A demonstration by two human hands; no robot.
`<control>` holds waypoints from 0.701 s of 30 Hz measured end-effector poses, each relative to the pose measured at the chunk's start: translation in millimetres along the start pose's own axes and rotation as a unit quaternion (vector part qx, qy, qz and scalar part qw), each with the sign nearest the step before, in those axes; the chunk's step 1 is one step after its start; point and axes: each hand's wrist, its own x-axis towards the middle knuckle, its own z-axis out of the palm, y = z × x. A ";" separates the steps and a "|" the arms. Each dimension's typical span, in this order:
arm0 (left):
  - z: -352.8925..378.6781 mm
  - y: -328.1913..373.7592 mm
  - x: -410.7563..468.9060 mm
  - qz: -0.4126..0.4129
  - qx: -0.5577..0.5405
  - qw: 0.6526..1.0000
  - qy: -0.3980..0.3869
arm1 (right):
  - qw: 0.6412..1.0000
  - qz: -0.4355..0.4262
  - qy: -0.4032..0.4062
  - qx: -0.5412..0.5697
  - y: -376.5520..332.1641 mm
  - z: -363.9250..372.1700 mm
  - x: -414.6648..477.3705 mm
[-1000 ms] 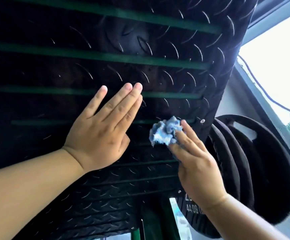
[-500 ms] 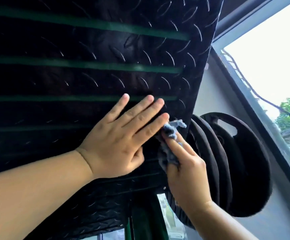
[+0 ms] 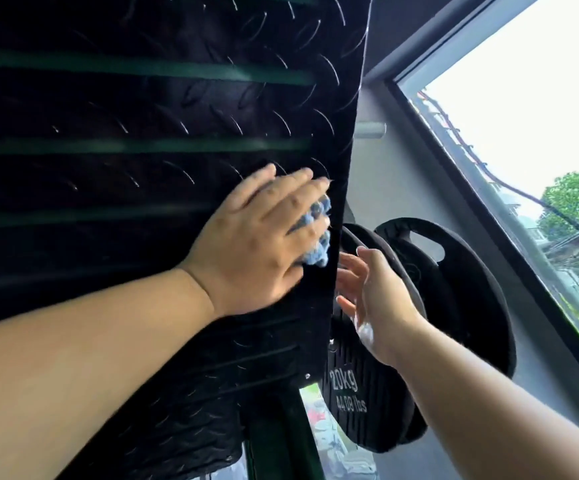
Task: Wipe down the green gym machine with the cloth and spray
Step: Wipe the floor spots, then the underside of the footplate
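Note:
The machine's black tread-pattern footplate (image 3: pixel 142 109) with green stripes fills the left and centre. Its green frame post (image 3: pixel 274 434) shows below. My left hand (image 3: pixel 257 244) lies against the plate near its right edge and holds the crumpled blue cloth (image 3: pixel 317 216), which pokes out between its fingers. My right hand (image 3: pixel 374 292) is open just right of the plate's edge, palm toward it, holding nothing. Its fingertips are partly hidden behind that edge. No spray bottle is in view.
Black weight plates (image 3: pixel 350 403), one marked 20kg, hang close behind my right hand. A grey peg (image 3: pixel 371 129) sticks out above them. A window (image 3: pixel 523 116) with a dark frame runs along the right, with trees outside.
The cloth has passed from my right hand to my left. My left hand slid right to the plate's edge. My right hand let go and opened beside the edge. The view swung right.

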 end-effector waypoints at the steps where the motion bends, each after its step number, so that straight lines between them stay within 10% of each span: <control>1: 11.3 13.8 -9.4 0.016 0.003 0.999 -0.029 | 0.999 0.026 -0.033 0.008 6.2 1.4 4.8; 9: 51.6 62.8 -52.2 0.136 -0.020 0.987 -0.085 | 0.991 0.051 -0.099 0.073 18.0 -8.3 19.3; 16: 31.2 28.2 -5.5 -0.012 0.028 0.998 0.055 | 0.996 0.032 -0.054 0.055 49.6 -13.7 29.0; 21: 85.1 107.1 -94.1 0.085 -0.017 0.989 -0.118 | 0.997 0.019 -0.054 0.047 55.8 -14.3 32.7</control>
